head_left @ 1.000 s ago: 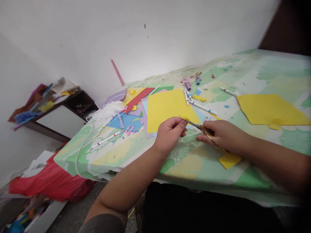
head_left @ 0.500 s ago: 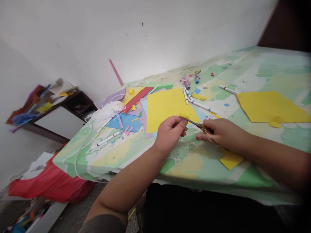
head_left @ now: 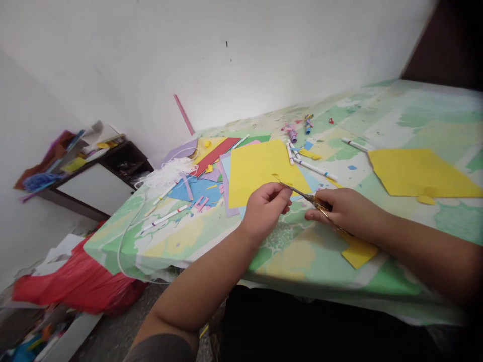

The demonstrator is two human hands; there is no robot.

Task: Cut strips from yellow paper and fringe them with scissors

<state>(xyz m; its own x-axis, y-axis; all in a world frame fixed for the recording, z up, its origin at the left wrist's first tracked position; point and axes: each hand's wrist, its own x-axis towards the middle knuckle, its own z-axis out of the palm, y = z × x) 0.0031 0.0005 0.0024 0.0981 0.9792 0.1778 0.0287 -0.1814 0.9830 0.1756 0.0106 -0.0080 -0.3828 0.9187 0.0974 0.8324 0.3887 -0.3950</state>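
Note:
My right hand (head_left: pixel 345 208) is wrapped round a pair of scissors (head_left: pixel 304 196) with gold-coloured handles, whose blades point left. My left hand (head_left: pixel 267 203) is pinched closed at the blade tips on a small yellow paper piece (head_left: pixel 276 177); only a sliver of it shows above the fingers. Just behind the hands a large yellow sheet (head_left: pixel 264 168) lies over other coloured sheets. Beneath my right wrist lies a yellow scrap (head_left: pixel 360 253).
White markers (head_left: pixel 315 169) lie beyond my hands, near small paper rolls (head_left: pixel 292 133). A second yellow sheet (head_left: pixel 422 171) lies to the right. Tangled white string (head_left: pixel 169 171) is on the left, beside a low cabinet (head_left: pixel 96 186). A red plastic bag (head_left: pixel 83 281) is below the table.
The yellow bit above my left fingertips looks smaller and thinner now. Both hands stay in nearly the same place, and the view has shifted slightly.

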